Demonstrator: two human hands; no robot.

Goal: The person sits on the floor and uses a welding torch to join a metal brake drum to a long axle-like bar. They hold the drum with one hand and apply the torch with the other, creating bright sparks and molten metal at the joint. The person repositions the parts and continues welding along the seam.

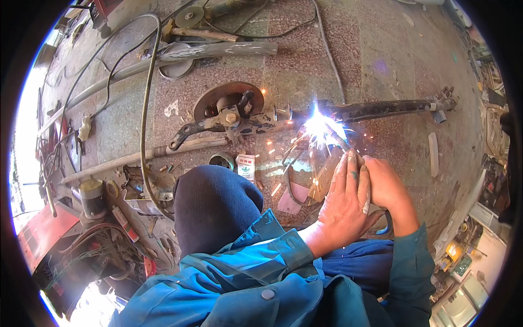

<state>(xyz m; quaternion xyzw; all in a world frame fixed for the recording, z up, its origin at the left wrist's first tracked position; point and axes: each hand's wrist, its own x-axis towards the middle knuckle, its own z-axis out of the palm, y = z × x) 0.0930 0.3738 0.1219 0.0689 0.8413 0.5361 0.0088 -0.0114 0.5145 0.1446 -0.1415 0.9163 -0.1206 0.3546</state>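
Observation:
Both my hands are pressed together around a welding electrode holder, mostly hidden between them. My left hand lies along it with long, closed fingers, and my right hand wraps it from the other side. Beyond the fingertips a bright welding arc glares and throws sparks, hiding the joint beneath. The arc burns at a long black metal arm lying across the floor. Toward the left the same line of metal continues into a rusty bracket with a bolt and a round disc.
A grey pipe and a cable cross the floor at left. Near my knee lie a small white packet and a pink card. A can and red metal sheet stand lower left. Clutter lines the right edge.

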